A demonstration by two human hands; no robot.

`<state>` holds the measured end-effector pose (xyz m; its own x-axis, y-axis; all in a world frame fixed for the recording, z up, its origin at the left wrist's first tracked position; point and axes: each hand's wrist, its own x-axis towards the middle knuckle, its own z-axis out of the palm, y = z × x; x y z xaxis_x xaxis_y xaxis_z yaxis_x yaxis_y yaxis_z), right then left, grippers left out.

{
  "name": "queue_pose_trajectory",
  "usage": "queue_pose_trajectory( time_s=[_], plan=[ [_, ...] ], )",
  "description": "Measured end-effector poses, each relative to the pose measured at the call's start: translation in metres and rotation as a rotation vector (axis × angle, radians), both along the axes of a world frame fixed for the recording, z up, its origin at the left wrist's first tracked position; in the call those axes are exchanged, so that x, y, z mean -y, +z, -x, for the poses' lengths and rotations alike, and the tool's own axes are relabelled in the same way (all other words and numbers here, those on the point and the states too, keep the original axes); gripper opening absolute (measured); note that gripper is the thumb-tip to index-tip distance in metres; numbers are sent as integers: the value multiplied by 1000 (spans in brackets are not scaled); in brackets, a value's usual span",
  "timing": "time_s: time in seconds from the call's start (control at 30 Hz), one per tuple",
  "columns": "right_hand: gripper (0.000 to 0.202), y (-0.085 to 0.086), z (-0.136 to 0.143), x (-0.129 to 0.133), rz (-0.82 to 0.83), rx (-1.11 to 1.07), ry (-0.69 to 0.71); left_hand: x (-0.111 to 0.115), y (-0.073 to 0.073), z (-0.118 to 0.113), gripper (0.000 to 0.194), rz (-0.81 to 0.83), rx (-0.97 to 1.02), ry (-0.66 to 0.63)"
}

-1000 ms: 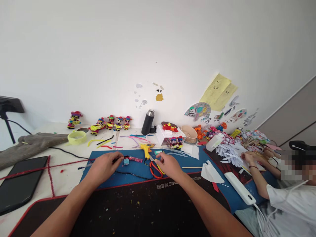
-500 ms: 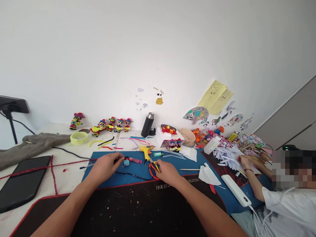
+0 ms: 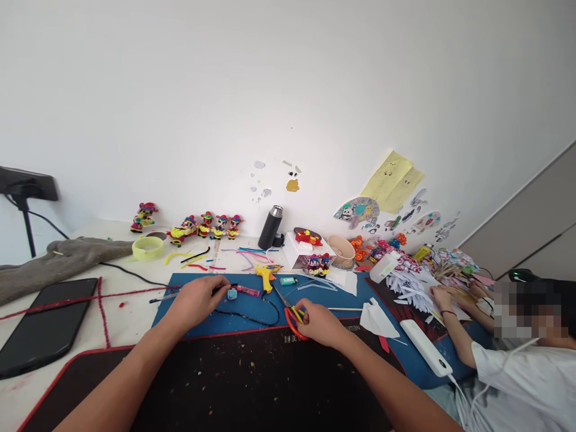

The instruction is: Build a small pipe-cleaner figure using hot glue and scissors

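Observation:
My left hand [image 3: 195,299] rests on the blue mat [image 3: 252,309], fingers pinched on a thin black pipe cleaner next to a small blue and pink piece [image 3: 238,292]. My right hand [image 3: 320,324] grips the red-and-yellow handles of the scissors [image 3: 290,309], whose blades point up and left over the mat. A yellow hot glue gun [image 3: 267,275] stands just beyond them, its black cord looping across the mat.
A black flask [image 3: 270,227], a white box [image 3: 302,251], a bowl [image 3: 341,251] and several colourful pipe-cleaner figures [image 3: 207,226] line the wall. A dark tablet [image 3: 42,324] lies at left. At right a seated person's hands [image 3: 443,297] work among paper scraps; a white power strip [image 3: 425,347] lies near.
My right hand closed on the scissors and drew them toward me and to the right. My left hand stayed on the black pipe cleaner.

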<state>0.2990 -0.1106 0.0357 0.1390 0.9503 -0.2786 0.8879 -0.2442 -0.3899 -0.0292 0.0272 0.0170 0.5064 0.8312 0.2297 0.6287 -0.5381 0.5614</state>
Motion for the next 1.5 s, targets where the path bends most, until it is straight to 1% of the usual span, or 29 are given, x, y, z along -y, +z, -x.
queue_pose_trajectory(
  time_s=[0.1,0.2,0.37,0.57,0.67,0.73,0.8,0.87,0.97,1.07,1.13,1.2,1.33,1.4,1.5],
  plan=[
    [37,-5,-4,13,10,-172,-79,1,1,0,39,5,3,-15],
    [33,-12,-6,22,14,-331,-165,1,0,-1,40,5,8,-19],
    [34,-17,-3,24,3,-515,-271,-1,-4,-1,42,11,-21,-27],
    [34,-31,7,21,-69,-621,-281,-1,-3,-1,43,8,-48,-21],
    [36,-36,7,26,-133,-640,-238,-1,-3,-1,44,4,-51,-25],
    [39,-34,7,30,-170,-640,-189,-1,-3,-2,44,4,-56,-28],
    [40,-29,7,34,-165,-647,-188,-1,-2,-2,44,8,-64,-32],
    [38,-21,8,36,-114,-697,-258,-2,-2,-2,43,11,-70,-32],
    [30,-14,11,39,-40,-828,-372,-2,-2,-2,42,9,-63,-27],
    [27,-14,13,42,-21,-871,-408,-1,-2,-2,42,13,-48,-25],
    [27,-15,14,44,-39,-847,-390,-1,-2,-2,42,14,-46,-21],
    [28,-15,14,48,-82,-801,-342,-1,-2,-2,42,13,-50,-17],
    [24,-8,12,57,-190,-665,-155,-3,-5,-2,44,24,-71,-26],
    [20,-2,12,64,-185,-509,-34,-4,-6,-2,45,28,-73,-33],
    [18,8,14,76,-99,-166,138,-4,-6,-1,43,26,-66,-34]
  ],
)
